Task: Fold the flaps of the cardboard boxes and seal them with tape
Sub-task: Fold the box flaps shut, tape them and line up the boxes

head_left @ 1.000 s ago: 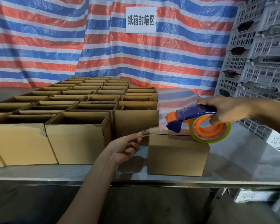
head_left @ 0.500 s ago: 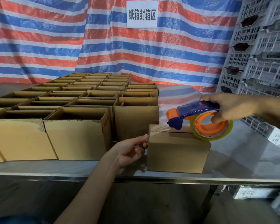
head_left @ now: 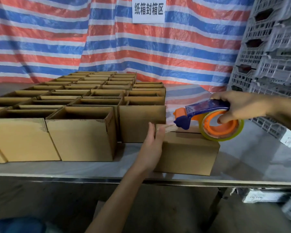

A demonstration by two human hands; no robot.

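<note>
Lying between the left hand (head_left: 154,145) and the right hand (head_left: 240,106), the closed cardboard box (head_left: 186,153) is set on the shiny steel counter (head_left: 250,165), its flaps folded flat so that the seam can be taped. The left hand is laid with straight fingers (head_left: 151,132) against the box's end, apparently to pin the clear tape strip (head_left: 166,127). The blue and orange plastic tape dispenser (head_left: 207,109) is gripped by the right hand above the box top. Open boxes (head_left: 81,140) of matt brown card are ranked beyond the left hand.
</note>
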